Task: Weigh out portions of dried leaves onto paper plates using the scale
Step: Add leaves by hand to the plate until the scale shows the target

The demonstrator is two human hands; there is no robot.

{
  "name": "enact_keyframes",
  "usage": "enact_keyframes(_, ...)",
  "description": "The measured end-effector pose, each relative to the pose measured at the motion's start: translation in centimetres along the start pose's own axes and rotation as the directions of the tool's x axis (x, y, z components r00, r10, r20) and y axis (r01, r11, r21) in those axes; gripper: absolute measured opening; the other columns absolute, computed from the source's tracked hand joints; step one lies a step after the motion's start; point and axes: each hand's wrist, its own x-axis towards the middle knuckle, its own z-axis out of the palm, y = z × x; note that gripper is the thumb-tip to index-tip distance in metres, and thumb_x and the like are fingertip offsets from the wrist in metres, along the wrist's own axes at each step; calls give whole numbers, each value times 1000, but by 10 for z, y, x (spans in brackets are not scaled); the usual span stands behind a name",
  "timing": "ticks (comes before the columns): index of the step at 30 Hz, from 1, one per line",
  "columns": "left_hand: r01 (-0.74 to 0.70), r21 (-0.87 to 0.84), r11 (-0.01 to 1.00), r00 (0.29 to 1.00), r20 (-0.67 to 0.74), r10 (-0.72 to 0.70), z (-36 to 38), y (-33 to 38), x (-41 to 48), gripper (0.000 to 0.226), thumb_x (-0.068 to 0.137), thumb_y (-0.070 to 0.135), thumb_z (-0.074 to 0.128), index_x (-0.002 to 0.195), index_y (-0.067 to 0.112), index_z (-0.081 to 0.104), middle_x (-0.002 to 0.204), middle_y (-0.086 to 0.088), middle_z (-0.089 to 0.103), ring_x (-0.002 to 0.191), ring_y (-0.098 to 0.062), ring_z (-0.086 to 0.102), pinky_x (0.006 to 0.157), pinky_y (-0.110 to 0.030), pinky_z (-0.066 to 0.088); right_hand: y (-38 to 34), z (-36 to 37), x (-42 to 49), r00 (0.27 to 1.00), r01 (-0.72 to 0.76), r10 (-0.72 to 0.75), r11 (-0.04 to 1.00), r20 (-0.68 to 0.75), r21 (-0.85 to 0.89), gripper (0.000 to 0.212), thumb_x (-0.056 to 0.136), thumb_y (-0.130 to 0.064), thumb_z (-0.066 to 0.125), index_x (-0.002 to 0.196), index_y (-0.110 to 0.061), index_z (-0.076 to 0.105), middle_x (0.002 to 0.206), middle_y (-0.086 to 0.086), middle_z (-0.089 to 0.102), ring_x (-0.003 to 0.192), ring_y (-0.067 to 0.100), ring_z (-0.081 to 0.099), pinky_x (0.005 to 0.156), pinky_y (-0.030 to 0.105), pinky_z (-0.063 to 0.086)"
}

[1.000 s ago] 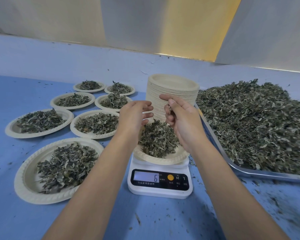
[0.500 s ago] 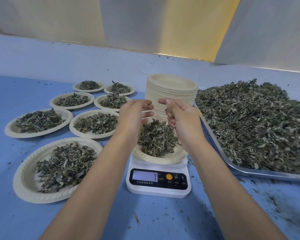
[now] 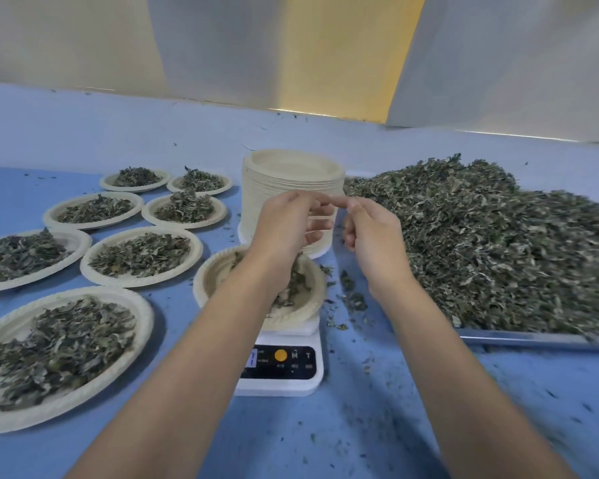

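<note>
A white digital scale stands at the centre of the blue table. On it sits a paper plate with dried leaves, which my left forearm partly hides. Above the plate my left hand hovers with its fingers apart and nothing visible in them. My right hand is level with it, fingers curled, index tip touching the left fingers. Both hands are blurred. My forearm also covers most of the scale's display.
A tall stack of unused paper plates stands right behind the hands. A metal tray heaped with dried leaves fills the right side. Several filled plates lie to the left. Leaf crumbs lie beside the scale.
Both hands have risen slightly and their fingertips now meet above the plate. The display went from 6 to 7. My head has shifted, so my forearm now covers the display.
</note>
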Motion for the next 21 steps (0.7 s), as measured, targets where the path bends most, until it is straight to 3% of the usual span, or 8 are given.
enact_keyframes(4,29,-11,1000,998,61,-28,33,-10,-3,30,89,1,43,73,11,66,71,-5,66,58,-14,58,54,-21,46,10,-28,0,998,0,2,999,-63,44,32,100,-13,39,91,-14,70,49,-9,39,46,6,33,48,22,28)
enact_keyframes(9,71,42,997,992,100,-74,69,-28,-7,25,91,2,42,78,10,62,71,-4,62,60,-11,57,58,-21,46,17,-56,6,976,-47,46,999,-213,1,20,100,-14,39,101,-12,59,60,1,52,46,5,46,47,19,39)
enact_keyframes(13,94,105,990,992,77,-103,86,-45,-6,20,91,6,44,86,11,63,78,-1,62,70,-14,59,71,-31,51,28,-74,8,947,-116,50,974,-317,-193,20,95,-14,42,91,-22,60,83,0,65,70,13,59,63,27,43)
enact_keyframes(16,99,167,981,990,87,-115,95,-53,-9,23,88,5,45,82,17,63,84,-5,63,84,-24,60,90,-48,49,37,-82,9,947,-198,82,910,-309,-365,26,87,-15,46,94,-22,70,104,1,67,104,22,56,90,39,47)
enact_keyframes(18,99,184,978,987,105,-119,98,-56,-12,22,88,7,45,85,17,65,78,-3,62,86,-24,60,93,-50,49,39,-83,7,948,-246,154,910,-280,-333,31,85,-17,46,99,-23,72,108,0,68,116,25,51,98,46,43)
enact_keyframes(21,100,200,975,986,111,-124,99,-58,-13,25,88,8,46,80,22,65,85,-4,64,90,-25,62,92,-50,49,37,-82,7,945,-239,158,930,-285,-278,34,92,-20,42,116,-23,67,121,-2,64,116,17,53,105,43,39)
